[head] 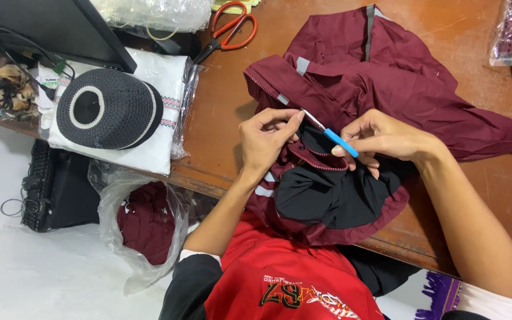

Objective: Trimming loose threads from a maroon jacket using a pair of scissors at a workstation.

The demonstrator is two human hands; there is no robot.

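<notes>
A: Item: maroon jacket (386,77), on our table (220,118). Soft, light, floppy.

B: Our left hand (265,139) pinches its seam; right hand (380,139) grips the blue-handled seam ripper (336,139). Hold near stitching.

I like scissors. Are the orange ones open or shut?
Shut: the scissors lie on the table with handles together and blades closed.

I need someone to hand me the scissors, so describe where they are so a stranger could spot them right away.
Start at the brown wooden table and follow it to its far edge, beyond the maroon jacket. The scissors lie there, beside a clear plastic bag. Their orange-red loop handles set them apart; the small tool in the right hand has a blue handle.
</notes>
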